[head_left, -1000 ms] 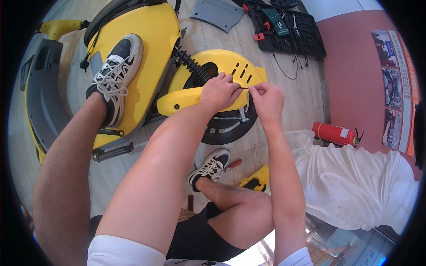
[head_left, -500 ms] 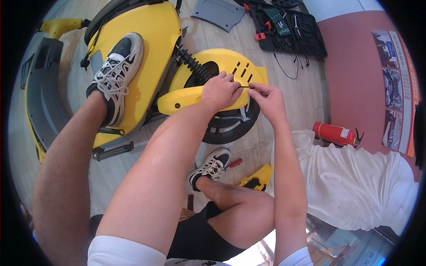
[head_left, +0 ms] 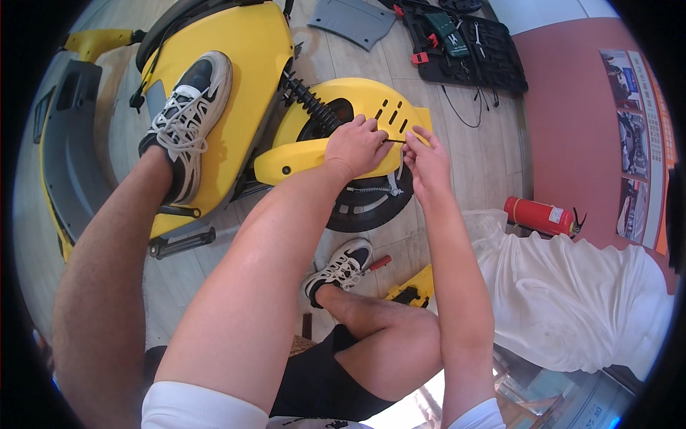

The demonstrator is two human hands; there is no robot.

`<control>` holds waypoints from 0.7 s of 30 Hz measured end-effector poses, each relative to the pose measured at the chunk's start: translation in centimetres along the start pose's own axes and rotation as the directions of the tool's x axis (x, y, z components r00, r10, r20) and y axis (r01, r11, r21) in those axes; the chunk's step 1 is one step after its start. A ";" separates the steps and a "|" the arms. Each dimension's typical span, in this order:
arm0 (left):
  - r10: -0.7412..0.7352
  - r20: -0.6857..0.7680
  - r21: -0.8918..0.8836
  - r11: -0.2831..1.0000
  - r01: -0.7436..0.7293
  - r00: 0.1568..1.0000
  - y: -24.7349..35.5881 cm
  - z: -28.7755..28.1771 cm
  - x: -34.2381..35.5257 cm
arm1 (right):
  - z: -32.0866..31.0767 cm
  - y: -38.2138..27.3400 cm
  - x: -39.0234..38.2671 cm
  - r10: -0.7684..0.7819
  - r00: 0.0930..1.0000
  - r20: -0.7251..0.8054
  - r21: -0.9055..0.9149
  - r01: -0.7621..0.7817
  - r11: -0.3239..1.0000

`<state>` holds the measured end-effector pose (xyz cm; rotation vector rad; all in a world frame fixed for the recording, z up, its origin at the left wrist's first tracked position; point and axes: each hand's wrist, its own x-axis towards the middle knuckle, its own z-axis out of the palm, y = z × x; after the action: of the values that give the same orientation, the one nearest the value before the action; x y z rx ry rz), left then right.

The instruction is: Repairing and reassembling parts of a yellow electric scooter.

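Note:
My left hand (head_left: 354,146) has its fingers curled on the yellow fender piece (head_left: 289,161) over the rear wheel (head_left: 364,211). My right hand (head_left: 427,161) pinches the end of a thin black tool (head_left: 395,141), probably a hex key, whose other end lies at my left fingers; exactly where it meets the part is hidden. Slotted vents show in the fender just above both hands, and a black spring shock (head_left: 311,100) runs down toward the wheel. The yellow scooter body (head_left: 250,64) lies tilted at the left, with my sneaker (head_left: 182,125) on it.
A grey panel (head_left: 350,21) and a black tool case (head_left: 461,64) are at the top. A red fire extinguisher (head_left: 536,214) and white cloth (head_left: 572,300) are on the right. A red-handled tool (head_left: 379,263) and yellow part (head_left: 407,289) lie below the wheel.
My right hand has rotated at the black tool, its fingers now pointing further upward and the palm more turned. My left hand has stayed almost still on the fender.

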<state>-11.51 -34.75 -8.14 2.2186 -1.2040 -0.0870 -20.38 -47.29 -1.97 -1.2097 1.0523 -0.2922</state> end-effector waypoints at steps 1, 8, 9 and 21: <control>-0.001 0.000 0.000 1.000 0.001 1.000 0.0 0.0 0.0 | 0.0 -0.2 -0.2 0.001 1.000 0.001 0.000 -0.001 1.000; 0.009 -0.026 -0.017 1.000 -0.009 1.000 -0.2 0.1 0.0 | -0.6 -1.9 -1.8 -0.692 0.587 0.420 -0.803 0.596 0.019; 0.005 -0.030 -0.038 0.999 -0.006 1.000 -0.2 0.1 0.0 | -0.5 -2.1 -2.0 -0.654 0.596 0.467 -0.788 0.616 -0.001; 0.008 -0.006 0.000 1.000 -0.008 1.000 -0.1 0.1 0.0 | 0.9 -1.0 -1.0 -0.348 0.936 0.047 -0.746 0.264 0.611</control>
<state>-11.47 -34.78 -8.23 2.2125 -1.2096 -0.0764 -19.85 -46.42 -0.61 -2.1679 1.0808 -0.1831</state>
